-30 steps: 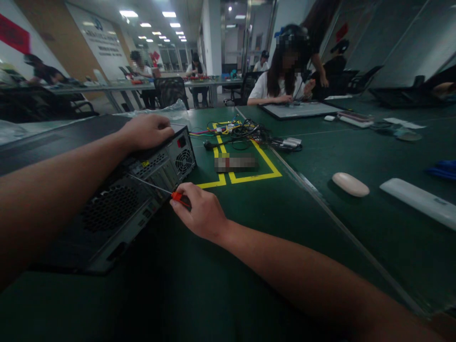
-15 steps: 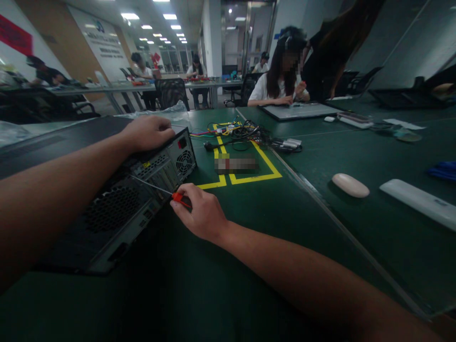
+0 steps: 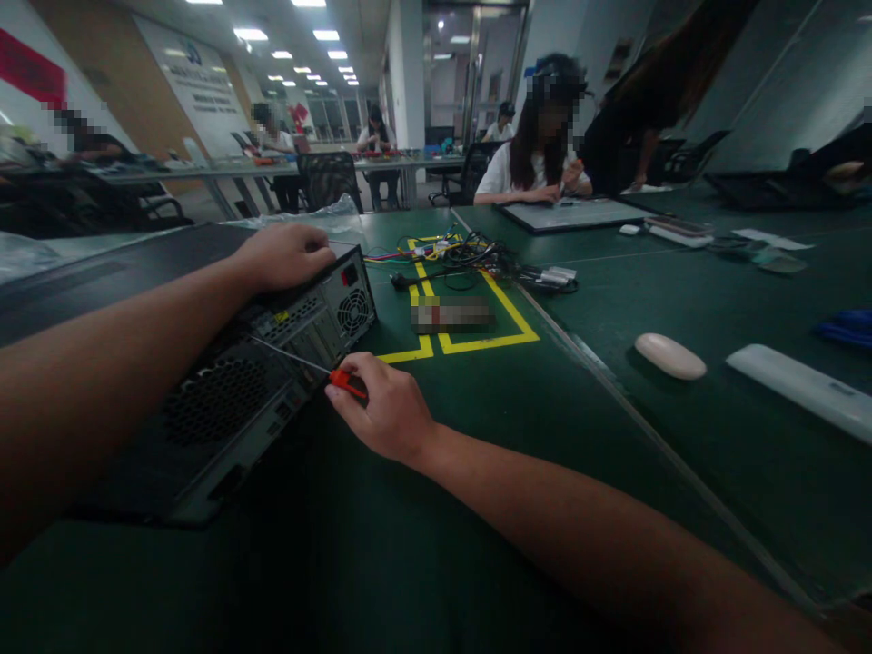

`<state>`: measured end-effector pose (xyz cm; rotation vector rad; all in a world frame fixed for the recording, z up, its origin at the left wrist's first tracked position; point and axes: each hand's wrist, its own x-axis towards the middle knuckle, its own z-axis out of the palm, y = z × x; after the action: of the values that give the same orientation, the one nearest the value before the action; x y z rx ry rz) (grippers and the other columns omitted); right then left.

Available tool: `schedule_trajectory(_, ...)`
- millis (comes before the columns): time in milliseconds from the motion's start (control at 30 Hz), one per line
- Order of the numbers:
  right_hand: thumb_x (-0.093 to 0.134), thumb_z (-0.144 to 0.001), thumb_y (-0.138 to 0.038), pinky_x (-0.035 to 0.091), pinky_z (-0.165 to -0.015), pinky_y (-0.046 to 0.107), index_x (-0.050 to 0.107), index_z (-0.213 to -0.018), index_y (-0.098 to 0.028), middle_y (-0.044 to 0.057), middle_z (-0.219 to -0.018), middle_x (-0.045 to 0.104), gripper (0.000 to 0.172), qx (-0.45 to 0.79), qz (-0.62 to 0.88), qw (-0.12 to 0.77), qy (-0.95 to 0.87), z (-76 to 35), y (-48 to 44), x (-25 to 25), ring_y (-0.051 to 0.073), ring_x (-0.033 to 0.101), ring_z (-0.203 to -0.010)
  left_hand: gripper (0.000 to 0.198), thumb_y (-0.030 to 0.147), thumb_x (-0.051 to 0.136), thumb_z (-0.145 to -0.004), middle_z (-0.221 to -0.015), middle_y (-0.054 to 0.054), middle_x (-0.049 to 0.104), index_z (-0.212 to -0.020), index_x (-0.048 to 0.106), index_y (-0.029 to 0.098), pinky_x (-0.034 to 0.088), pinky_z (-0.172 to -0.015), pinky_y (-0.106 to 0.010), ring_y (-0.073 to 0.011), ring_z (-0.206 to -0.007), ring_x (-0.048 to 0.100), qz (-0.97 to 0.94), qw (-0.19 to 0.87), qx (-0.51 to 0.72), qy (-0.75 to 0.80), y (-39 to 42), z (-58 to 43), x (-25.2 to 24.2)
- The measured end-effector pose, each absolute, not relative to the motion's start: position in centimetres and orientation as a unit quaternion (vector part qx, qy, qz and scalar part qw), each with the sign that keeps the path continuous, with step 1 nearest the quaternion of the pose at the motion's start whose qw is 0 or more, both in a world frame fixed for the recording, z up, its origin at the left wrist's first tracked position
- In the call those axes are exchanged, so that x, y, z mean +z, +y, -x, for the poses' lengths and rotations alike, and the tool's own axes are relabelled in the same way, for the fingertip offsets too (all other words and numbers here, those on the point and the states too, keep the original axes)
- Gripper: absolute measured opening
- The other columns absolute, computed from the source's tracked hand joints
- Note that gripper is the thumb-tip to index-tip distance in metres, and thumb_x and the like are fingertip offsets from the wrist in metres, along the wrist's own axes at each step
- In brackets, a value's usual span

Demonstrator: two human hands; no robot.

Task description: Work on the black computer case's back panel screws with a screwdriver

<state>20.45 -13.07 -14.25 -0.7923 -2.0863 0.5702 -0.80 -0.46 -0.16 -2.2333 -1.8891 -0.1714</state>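
A black desktop computer case (image 3: 163, 259) lies at the left, its grey rear panel with fan grille and ports facing right. My left hand (image 3: 290, 254) presses on its upper edge, fingers curled on the top near the rear. Between the thumb and fingers of my right hand (image 3: 385, 404) is the orange handle of a screwdriver (image 3: 341, 377). Its thin metal shaft reaches up and left to the rear panel, above the large round vent. The tip is too small to tell whether it sits in a screw.
Behind the case's right end lie a tangle of cables (image 3: 483, 254) and a blurred bar-shaped object (image 3: 453, 315) by yellow tape. A pale oval mouse (image 3: 671, 355) and a long white object (image 3: 804, 386) lie right. A person (image 3: 531, 168) sits across the table at a flat panel (image 3: 572, 213).
Both hands, the case and the screwdriver keep nearly the same place. The screwdriver's orange handle looks slightly turned in my right fingers.
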Motion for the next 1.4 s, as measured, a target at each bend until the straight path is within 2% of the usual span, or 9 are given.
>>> schedule_trajectory(400,0.053,-0.104,-0.048,0.054,-0.089,0.034,0.058,-0.120,-0.022,0.008,-0.112,0.075,0.031,0.221,0.317,0.407,-0.828,-20.54,-13.32,-13.96,0.021,0.073,-0.101,0.054,0.050,0.038,-0.092,-0.097,-0.016,0.071,-0.104,0.076,0.014,0.042,-0.077,-0.040,-0.0285,-0.087,0.061,0.755,0.096,-0.049,-0.646,-0.71,0.49,0.06)
schedule_trajectory(900,0.052,-0.105,-0.049,0.052,-0.085,0.031,0.060,-0.118,-0.021,0.007,-0.108,0.075,0.032,0.217,0.324,0.403,-0.828,-20.48,-13.35,-13.85,0.020,0.072,-0.096,0.047,0.050,0.039,-0.092,-0.092,-0.012,0.069,-0.096,0.072,0.017,0.039,-0.071,-0.037,-0.0258,-0.082,0.059,0.754,0.104,-0.056,-0.646,-0.80,0.42,-0.07)
schedule_trajectory(1400,0.048,-0.107,-0.050,0.052,-0.088,0.033,0.063,-0.119,-0.019,0.008,-0.110,0.075,0.037,0.217,0.331,0.392,-0.831,-20.52,-13.45,-13.48,0.020,0.072,-0.100,0.043,0.052,0.037,-0.089,-0.085,-0.011,0.064,-0.087,0.065,0.019,0.036,-0.068,-0.037,-0.0241,-0.077,0.056,0.760,0.096,-0.071,-0.638,-0.65,0.58,-0.20)
